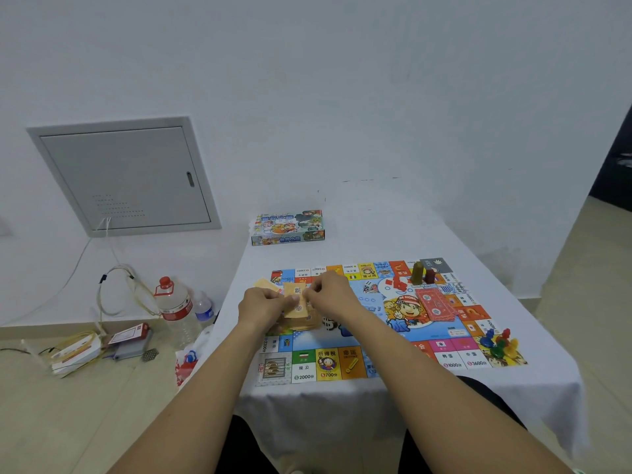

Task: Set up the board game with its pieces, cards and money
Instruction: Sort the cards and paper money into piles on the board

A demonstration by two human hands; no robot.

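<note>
Both hands meet over the left half of the game board (383,340). The left hand (261,304) and the right hand (330,292) each have fingers closed in a pinch on one orange card (294,300), held just above a loose orange card pile (302,321) lying on the board. Step in hand, by judgement: sorting or squaring the orange cards. A red card stack (438,304) lies right of centre; a die (368,286), two upright tokens (422,273) at the far corner and a cluster of coloured pawns (500,343) at the near right corner are placed. The game box (288,227) rests on the tablecloth (513,378) beyond the board. Next move: lay the card flat, aligned on its pile. No money can be identified with certainty.
</note>
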